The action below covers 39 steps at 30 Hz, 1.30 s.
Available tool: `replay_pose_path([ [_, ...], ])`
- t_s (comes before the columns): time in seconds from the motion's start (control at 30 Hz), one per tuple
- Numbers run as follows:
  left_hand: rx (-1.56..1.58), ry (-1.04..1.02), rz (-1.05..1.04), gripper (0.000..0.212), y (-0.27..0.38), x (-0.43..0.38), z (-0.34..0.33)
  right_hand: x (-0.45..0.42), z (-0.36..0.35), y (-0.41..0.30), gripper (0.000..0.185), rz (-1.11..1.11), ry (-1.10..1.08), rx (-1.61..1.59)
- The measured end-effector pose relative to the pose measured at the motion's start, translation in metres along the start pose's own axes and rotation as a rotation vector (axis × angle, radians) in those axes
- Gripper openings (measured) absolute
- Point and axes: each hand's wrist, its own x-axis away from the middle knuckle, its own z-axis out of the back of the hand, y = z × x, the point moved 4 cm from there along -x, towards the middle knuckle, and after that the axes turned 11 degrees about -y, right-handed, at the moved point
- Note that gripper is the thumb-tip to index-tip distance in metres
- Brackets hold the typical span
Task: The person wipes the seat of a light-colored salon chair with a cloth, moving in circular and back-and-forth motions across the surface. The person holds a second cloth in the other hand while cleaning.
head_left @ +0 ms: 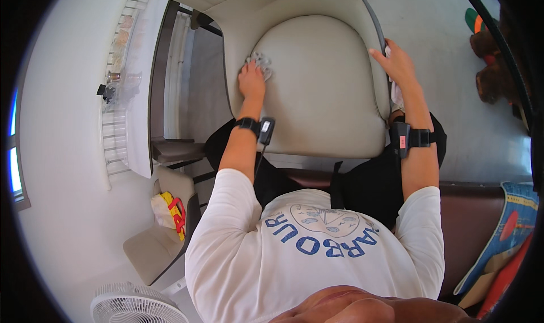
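Before me stands a beige upholstered armchair (318,89) with a rounded seat and a curved side wall. My left hand (251,80) presses a crumpled greyish-white piece of material (262,63) against the left part of the seat, near the seam; whether it is cloth or plastic is unclear. My right hand (398,64) grips the chair's right side rim, thumb inside and fingers outside. Below that palm, a whitish-pink cloth (396,94) hangs along the chair's outer side. Part of it is hidden, so its hold is uncertain.
To the left are a table (144,89), a white radiator (115,131), and a second chair (155,246) bearing a yellow-and-red bag (174,214). A white fan (131,301) stands lower left. Brown furry objects (488,80) lie at right, beyond the brown bench (471,212).
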Motion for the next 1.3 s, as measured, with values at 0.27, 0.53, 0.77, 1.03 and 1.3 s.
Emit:
replay_pose_path([
  [0.27,0.330,-0.252,-0.549,0.041,0.142,0.157,0.005,0.004,0.003,-0.008,0.081,-0.065,0.099,0.080],
  [0.53,0.088,-0.169,-0.643,0.028,0.213,0.038,-0.019,0.005,0.007,-0.010,0.080,-0.067,0.064,0.048],
  [0.77,-0.046,-0.036,-0.108,0.037,0.020,0.015,-0.003,0.002,0.004,-0.008,0.079,-0.083,0.045,-0.017],
  [1.03,-0.035,-0.234,-0.052,0.050,-0.043,0.207,0.044,0.001,0.003,-0.007,0.079,-0.104,0.051,0.017],
  [1.3,-0.040,-0.081,-0.181,0.043,-0.023,0.100,0.006,0.006,0.011,-0.014,0.078,-0.175,0.007,0.108],
])
